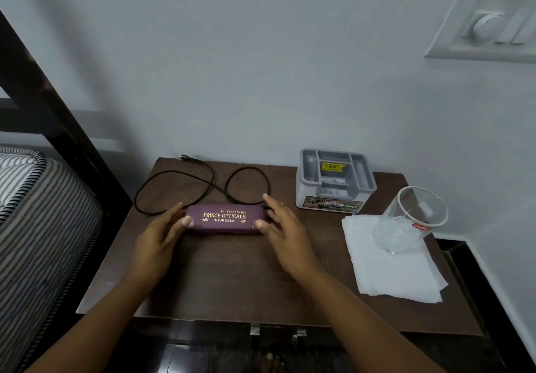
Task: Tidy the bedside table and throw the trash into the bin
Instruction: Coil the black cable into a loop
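Observation:
A maroon spectacle case (224, 219) with gold lettering lies near the middle of the dark wooden bedside table (232, 285). My left hand (162, 233) holds its left end, thumb on the front edge and fingers behind. My right hand (282, 227) holds its right end the same way. Behind the case a black cable (203, 181) lies in loose loops. At the right, a clear drinking glass (412, 218) stands on a white paper napkin (391, 262).
A grey plastic organiser (335, 182) stands at the back of the table against the wall. A striped mattress (37, 227) and dark bed frame (58, 117) border the table's left side. A switch panel (487, 15) hangs on the wall at upper right. No bin is in view.

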A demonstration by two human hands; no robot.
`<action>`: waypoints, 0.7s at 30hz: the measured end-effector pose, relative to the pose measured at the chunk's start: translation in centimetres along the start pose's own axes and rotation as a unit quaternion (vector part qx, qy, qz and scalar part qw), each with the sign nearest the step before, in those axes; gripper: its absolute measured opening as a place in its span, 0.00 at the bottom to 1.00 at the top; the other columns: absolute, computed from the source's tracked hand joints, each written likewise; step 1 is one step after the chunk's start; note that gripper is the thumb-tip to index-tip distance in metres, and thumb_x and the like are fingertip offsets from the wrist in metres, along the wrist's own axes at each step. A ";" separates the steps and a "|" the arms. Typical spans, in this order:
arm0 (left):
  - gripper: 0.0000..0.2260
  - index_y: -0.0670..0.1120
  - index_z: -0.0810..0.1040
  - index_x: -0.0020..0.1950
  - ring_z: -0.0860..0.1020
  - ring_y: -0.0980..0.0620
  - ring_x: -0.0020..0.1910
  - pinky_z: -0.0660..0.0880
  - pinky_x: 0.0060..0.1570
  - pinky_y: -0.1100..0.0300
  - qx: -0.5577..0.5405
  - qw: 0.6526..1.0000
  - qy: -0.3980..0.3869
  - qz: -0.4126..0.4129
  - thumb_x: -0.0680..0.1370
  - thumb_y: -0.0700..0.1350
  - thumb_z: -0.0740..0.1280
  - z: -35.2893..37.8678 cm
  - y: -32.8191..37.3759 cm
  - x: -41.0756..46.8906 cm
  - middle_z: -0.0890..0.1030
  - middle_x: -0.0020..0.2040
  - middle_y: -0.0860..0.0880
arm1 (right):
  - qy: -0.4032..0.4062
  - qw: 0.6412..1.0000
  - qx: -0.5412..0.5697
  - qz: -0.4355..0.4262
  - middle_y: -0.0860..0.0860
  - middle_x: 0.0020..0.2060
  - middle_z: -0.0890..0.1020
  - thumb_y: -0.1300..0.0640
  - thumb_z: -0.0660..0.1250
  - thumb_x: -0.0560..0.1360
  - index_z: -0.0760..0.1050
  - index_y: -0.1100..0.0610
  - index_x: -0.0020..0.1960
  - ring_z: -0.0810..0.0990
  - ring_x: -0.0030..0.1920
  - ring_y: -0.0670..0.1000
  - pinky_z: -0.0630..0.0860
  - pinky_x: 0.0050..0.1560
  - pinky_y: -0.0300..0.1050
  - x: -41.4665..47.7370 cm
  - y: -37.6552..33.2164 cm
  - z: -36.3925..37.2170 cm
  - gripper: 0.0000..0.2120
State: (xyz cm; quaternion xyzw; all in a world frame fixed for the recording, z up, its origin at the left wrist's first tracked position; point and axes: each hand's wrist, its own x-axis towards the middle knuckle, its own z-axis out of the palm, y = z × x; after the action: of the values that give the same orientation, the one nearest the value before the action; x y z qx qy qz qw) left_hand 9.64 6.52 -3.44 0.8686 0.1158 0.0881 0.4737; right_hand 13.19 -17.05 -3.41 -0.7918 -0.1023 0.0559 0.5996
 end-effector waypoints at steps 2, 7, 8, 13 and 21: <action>0.10 0.54 0.77 0.59 0.77 0.47 0.57 0.74 0.57 0.47 0.016 0.997 0.071 0.022 0.78 0.46 0.64 -0.6 -0.4 -0.7 0.79 0.56 0.49 | 0.055 0.997 -0.050 -0.018 0.48 0.63 0.73 0.58 0.64 0.77 0.68 0.51 0.68 0.73 0.61 0.42 0.71 0.56 0.26 -0.9 0.0 -0.7 0.20; 0.19 0.43 0.68 0.66 0.65 0.35 0.65 0.64 0.62 0.36 0.110 0.947 0.278 -0.116 0.76 0.44 0.66 -2.2 -0.2 0.0 0.66 0.66 0.37 | 0.066 0.958 -0.259 -0.100 0.50 0.63 0.73 0.66 0.58 0.77 0.70 0.57 0.65 0.70 0.60 0.44 0.65 0.61 0.33 0.2 -1.1 -2.3 0.17; 0.22 0.41 0.66 0.68 0.63 0.35 0.66 0.62 0.64 0.37 0.074 0.944 0.281 -0.153 0.76 0.44 0.66 -2.5 -0.3 0.6 0.65 0.68 0.37 | 0.036 0.951 -0.289 -0.100 0.51 0.66 0.71 0.68 0.57 0.76 0.68 0.57 0.67 0.70 0.62 0.46 0.64 0.64 0.35 0.9 -1.3 -2.4 0.20; 0.25 0.42 0.62 0.72 0.73 0.38 0.62 0.69 0.62 0.41 0.005 0.964 0.203 -0.171 0.78 0.49 0.64 -3.2 -1.4 2.6 0.74 0.65 0.39 | -0.152 0.920 -0.358 -0.043 0.52 0.75 0.60 0.68 0.52 0.78 0.59 0.56 0.74 0.54 0.75 0.52 0.56 0.74 0.48 4.6 -1.5 -1.7 0.24; 0.13 0.38 0.76 0.61 0.79 0.45 0.49 0.75 0.51 0.53 -0.064 0.965 0.152 -0.203 0.77 0.39 0.64 -3.0 -2.2 4.2 0.80 0.52 0.41 | -0.141 0.828 -0.532 -0.106 0.58 0.52 0.75 0.71 0.59 0.74 0.76 0.63 0.54 0.72 0.54 0.58 0.74 0.53 0.52 6.8 -2.1 -1.3 0.12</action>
State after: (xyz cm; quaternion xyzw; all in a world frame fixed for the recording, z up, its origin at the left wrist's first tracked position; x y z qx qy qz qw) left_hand 12.66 11.27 -3.55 0.7713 0.3542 0.1283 0.5130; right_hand 19.93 -16.19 -0.77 -0.9560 -0.2831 0.0403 0.0662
